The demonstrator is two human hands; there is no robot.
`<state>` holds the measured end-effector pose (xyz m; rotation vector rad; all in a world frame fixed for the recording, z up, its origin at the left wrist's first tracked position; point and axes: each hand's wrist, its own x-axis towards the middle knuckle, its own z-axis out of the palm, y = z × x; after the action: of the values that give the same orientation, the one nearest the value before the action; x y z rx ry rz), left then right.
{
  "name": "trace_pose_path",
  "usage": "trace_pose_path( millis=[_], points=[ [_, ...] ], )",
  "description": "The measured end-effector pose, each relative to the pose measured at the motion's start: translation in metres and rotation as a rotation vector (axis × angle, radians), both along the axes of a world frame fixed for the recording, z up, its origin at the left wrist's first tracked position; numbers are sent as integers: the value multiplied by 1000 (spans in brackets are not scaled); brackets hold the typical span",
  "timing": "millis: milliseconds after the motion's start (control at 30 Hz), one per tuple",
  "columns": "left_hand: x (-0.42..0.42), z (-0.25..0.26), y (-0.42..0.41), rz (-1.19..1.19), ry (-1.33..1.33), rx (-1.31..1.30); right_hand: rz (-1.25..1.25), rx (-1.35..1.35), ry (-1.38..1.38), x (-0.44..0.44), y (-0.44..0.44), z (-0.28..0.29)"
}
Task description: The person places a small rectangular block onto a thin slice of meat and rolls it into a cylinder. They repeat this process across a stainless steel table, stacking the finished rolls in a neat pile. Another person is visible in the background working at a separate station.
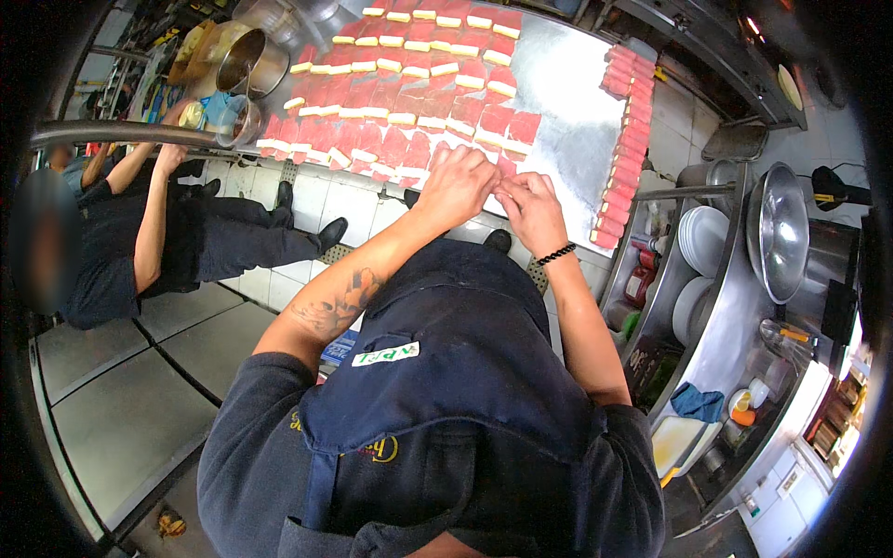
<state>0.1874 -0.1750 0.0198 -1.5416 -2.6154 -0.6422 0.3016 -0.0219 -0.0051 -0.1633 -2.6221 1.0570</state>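
My left hand (462, 183) and my right hand (536, 208) meet over the near edge of a metal table (558, 167). Fingertips of both pinch the near end of a raw red meat slice (507, 166), mostly hidden under them. Rows of flat meat slices (398, 94) spread over the table to the left and beyond, with pale yellow sticks (401, 118), perhaps cheese, along their near ends. To the right, finished-looking meat rolls (631, 132) lie in a long column by the table's right edge.
A steel pot (254, 64) and a clear container (239, 122) stand at the left. Another person's hand (169, 159) rests near the metal rail (125, 134). On the right, a shelf rack (725, 279) holds white plates (703, 240) and a large steel bowl (778, 232).
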Motion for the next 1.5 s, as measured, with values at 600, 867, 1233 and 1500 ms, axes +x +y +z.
trace_pose_path(
  millis=[600,867,1233,1500],
  points=[
    [-21,3,1,-131,-191,11,-13,97,108,4,0,-5],
    [-29,8,-4,-147,-277,148,-41,59,121,3,-1,4],
    [-33,-2,4,-137,-195,46,-179,84,17,-6,-2,2],
    [-38,-10,5,-118,-224,119,-52,101,40,-10,9,-7]
  ],
)
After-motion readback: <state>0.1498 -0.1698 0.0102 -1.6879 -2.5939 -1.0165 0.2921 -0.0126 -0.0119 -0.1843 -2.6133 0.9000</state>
